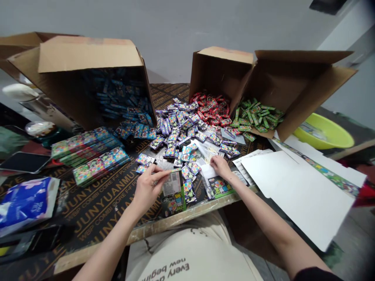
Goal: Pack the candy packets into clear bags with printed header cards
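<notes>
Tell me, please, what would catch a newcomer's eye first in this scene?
Tipped cardboard boxes at the back catch the eye first, with blue, red and green packets spilling from them onto the dark plywood table. The packets heap up in the table's middle, and at the near edge of the heap the left hand and right hand work among them.

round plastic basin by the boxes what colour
The round plastic basin is yellow-green, best in head view.

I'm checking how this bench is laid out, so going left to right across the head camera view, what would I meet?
Blue-and-white soft packet → stacked rows of colourful packs → left hand pinching a barcoded packet → right hand → white card sheets
</notes>
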### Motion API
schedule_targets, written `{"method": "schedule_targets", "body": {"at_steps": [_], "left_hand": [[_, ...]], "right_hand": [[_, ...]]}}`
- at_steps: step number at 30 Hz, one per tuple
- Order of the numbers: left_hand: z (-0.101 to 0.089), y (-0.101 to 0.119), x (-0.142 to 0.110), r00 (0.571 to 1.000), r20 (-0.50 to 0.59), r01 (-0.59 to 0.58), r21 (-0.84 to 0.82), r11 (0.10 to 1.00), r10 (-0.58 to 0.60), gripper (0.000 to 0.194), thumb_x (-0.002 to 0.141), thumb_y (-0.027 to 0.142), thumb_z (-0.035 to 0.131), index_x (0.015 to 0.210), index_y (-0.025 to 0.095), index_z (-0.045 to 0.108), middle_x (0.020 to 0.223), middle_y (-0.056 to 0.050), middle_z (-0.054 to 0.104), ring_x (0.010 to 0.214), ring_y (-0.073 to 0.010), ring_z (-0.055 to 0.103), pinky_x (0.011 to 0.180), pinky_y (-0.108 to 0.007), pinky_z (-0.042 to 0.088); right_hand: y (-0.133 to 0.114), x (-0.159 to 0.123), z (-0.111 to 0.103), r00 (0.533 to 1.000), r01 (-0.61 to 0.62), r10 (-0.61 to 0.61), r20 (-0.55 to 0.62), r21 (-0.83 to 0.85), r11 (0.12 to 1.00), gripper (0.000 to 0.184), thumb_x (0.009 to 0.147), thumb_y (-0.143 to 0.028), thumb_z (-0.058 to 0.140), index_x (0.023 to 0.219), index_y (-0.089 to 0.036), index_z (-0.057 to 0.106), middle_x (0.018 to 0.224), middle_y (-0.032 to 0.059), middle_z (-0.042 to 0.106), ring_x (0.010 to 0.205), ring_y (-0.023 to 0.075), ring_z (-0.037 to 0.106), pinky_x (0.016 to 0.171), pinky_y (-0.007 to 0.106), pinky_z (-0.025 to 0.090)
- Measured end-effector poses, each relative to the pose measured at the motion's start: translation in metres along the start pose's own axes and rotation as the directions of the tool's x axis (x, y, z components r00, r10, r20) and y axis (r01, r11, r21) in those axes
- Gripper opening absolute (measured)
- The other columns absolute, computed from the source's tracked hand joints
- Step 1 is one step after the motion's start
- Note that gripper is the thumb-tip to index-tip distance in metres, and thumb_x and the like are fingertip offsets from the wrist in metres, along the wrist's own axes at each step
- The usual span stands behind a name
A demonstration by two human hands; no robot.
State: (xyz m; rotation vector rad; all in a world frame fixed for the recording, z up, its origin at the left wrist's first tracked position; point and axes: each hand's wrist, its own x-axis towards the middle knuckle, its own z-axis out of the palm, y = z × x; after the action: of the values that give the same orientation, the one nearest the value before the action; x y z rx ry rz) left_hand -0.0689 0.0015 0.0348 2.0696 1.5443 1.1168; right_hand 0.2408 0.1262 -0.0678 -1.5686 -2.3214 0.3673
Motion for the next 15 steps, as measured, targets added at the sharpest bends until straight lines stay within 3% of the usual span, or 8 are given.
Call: {"method": "schedule_targets", "body": {"at_steps": [7,11,13,15], "left_hand": [[0.005,0.001,-0.003,0.999,-0.046,0.016,-0.025,1.0,-0.017,0.02,0.082,0.021,0.053,0.095,0.023,0.068,0.081,-0.003,0.055,0.075,-0.0147,0.054,0.067,-0.026,0.044],[0.005,0.005,-0.005,0.997,-0.057,0.051,-0.038,0.998,-0.053,0.018,0.082,0.02,0.052,0.092,0.02,0.067,0.079,-0.004,0.055,0.074,-0.0149,0.054,0.067,-0.026,0.043],[0.004,0.006,-0.006,0.994,-0.077,0.079,-0.043,0.996,-0.082,0.015,0.081,0.02,0.053,0.089,0.02,0.065,0.078,-0.003,0.057,0.074,-0.0155,0.055,0.067,-0.026,0.043],[0.005,0.007,-0.006,0.989,-0.11,0.091,-0.051,0.995,-0.096,0.009,0.079,0.019,0.055,0.083,0.02,0.064,0.077,-0.003,0.059,0.073,-0.0159,0.056,0.068,-0.026,0.042]], "right_hand": [[-0.008,-0.003,-0.01,0.999,-0.025,0.027,-0.02,0.103,0.994,0.012,0.075,-0.01,0.046,0.076,-0.019,0.053,0.07,0.003,0.056,0.068,0.0174,0.05,0.064,0.027,0.034],[-0.038,0.004,-0.033,0.994,0.032,-0.007,-0.105,0.237,0.971,0.008,0.075,-0.014,0.049,0.07,-0.019,0.051,0.075,0.0034,0.055,0.072,0.0173,0.049,0.067,0.029,0.037],[-0.067,0.007,-0.048,0.987,0.076,-0.005,-0.163,0.429,0.9,0.007,0.077,-0.02,0.052,0.07,-0.02,0.052,0.071,0.0012,0.054,0.067,0.0156,0.048,0.065,0.028,0.037],[-0.103,0.008,-0.065,0.988,0.115,-0.016,-0.156,0.655,0.746,0.008,0.076,-0.025,0.057,0.07,-0.02,0.054,0.067,-0.0008,0.053,0.062,0.0138,0.047,0.061,0.027,0.037]]}}
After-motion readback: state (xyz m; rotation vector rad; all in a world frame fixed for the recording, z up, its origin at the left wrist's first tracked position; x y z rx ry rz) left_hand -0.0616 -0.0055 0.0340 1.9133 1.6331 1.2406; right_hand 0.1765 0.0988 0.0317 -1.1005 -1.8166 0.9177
